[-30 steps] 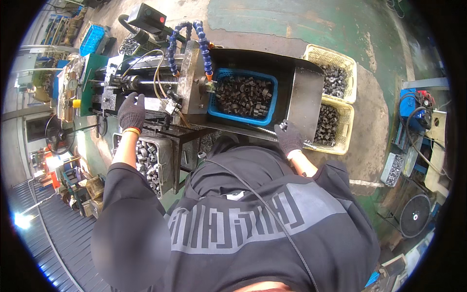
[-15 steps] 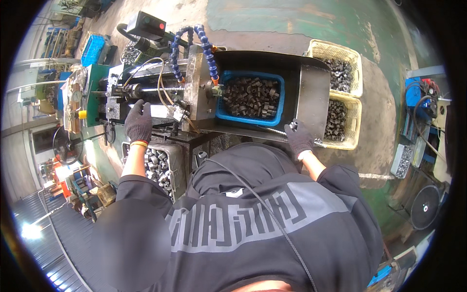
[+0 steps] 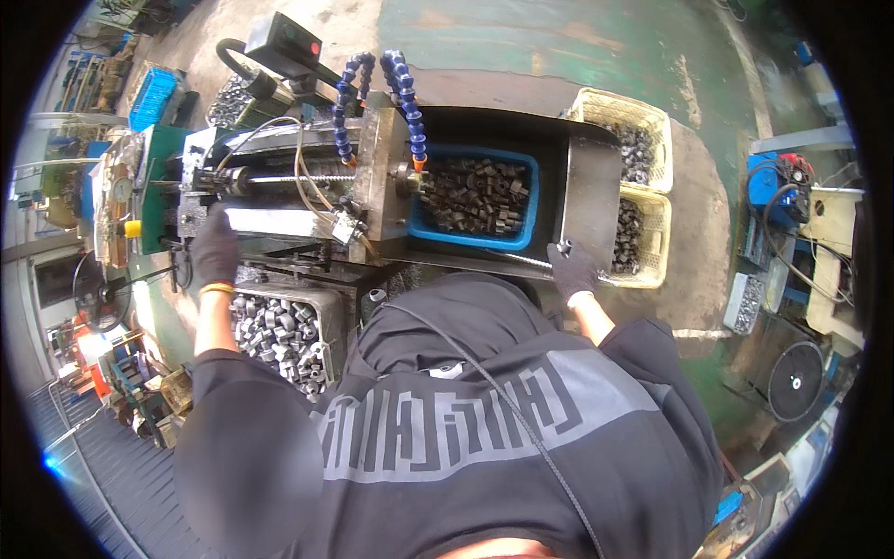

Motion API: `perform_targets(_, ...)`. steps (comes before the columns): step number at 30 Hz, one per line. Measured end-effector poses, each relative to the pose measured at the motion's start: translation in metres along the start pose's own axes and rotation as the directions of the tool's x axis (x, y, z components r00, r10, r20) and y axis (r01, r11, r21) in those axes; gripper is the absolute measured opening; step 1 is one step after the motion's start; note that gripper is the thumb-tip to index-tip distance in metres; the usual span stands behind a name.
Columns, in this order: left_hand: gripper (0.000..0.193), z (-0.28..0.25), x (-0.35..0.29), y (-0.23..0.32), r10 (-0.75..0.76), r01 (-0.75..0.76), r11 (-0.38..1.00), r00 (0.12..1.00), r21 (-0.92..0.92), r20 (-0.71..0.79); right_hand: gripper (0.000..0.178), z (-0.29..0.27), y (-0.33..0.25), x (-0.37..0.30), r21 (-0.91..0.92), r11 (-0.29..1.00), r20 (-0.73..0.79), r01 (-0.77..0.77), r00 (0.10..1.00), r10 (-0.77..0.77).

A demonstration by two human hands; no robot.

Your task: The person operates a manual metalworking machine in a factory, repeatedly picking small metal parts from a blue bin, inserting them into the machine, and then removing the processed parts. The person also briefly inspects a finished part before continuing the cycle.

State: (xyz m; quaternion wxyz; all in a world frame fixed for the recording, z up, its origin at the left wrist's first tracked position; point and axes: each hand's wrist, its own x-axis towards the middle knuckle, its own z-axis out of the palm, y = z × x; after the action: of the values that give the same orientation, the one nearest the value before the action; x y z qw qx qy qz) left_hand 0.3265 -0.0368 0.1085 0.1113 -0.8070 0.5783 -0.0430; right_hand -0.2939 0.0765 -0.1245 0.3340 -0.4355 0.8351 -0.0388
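Note:
My gloved left hand (image 3: pixel 215 250) is over the front edge of the machine, beside its metal carriage block (image 3: pixel 194 203). Its fingers are smeared and dark, so their pose does not show. At the front edge of the black metal tray (image 3: pixel 549 140), my gloved right hand (image 3: pixel 575 270) is closed around a thin ridged metal rod (image 3: pixel 523 262). A small metal ring (image 3: pixel 563 248) shows at its fingertips. A blue basket (image 3: pixel 529 210) of short metal pieces stands inside the tray. Another ridged rod (image 3: pixel 300 178) lies lengthwise in the machine.
Blue segmented coolant hoses (image 3: pixel 407 98) arch over the upright steel block (image 3: pixel 380 168). Behind it hangs a control box (image 3: pixel 284 47). Two cream crates (image 3: pixel 659 210) of metal pieces stand right of the tray. A bin (image 3: pixel 331 312) of shiny pieces sits below my left arm.
My left hand has moved left along the machine's front, toward its left end. My right hand stays at the tray edge with the rod. The whole view has shifted slightly.

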Motion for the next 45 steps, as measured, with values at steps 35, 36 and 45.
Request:
perform_targets(35,0.046,0.039,-0.14,0.104,0.426,0.708,-0.563,0.691,-0.427,0.584,0.057,0.056,-0.169,-0.002,-0.056,0.879,0.338,0.473,0.838,-0.429)
perform_targets(36,0.046,0.04,-0.142,0.097,0.365,0.677,-0.549,0.722,-0.49,0.588,0.054,0.07,-0.168,0.007,-0.049,0.853,0.299,0.519,0.823,-0.483)
perform_targets(45,0.039,0.025,-0.153,0.067,0.276,0.748,-0.429,0.643,-0.507,0.715,0.029,0.157,-0.23,0.064,-0.161,0.64,0.366,0.751,0.647,-0.669)
